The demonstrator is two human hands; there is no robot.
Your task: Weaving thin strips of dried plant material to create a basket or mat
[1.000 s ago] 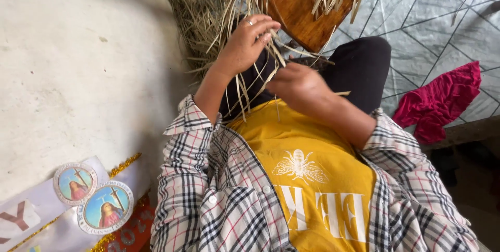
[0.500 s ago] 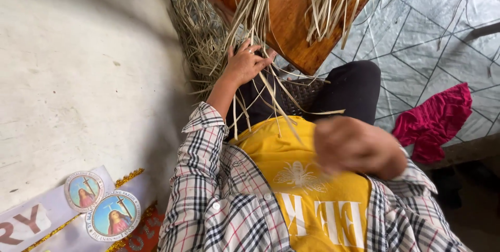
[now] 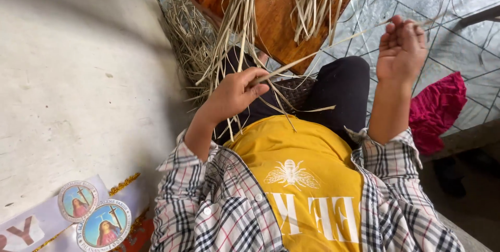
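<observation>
Since a moment ago, my right hand [image 3: 401, 48] has swung from my lap up to the upper right of the frame, drawing one pale straw strand [image 3: 333, 43] out long between both hands. From the head view, that strand runs as a taut slanted line from my left hand [image 3: 234, 93], at centre frame, up to my right fingers, which pinch its far end. My left hand is closed around the strand's near end and a bunch of dry straw [image 3: 234, 33] hanging from the wooden stool [image 3: 271, 7] at top centre. More loose straw is piled just left of that hand, against the grey wall [image 3: 78, 75] filling the left side. Open room lies to the right, over the tiled floor [image 3: 458, 7], with a pink cloth [image 3: 435, 108] at the right edge below my raised hand.
</observation>
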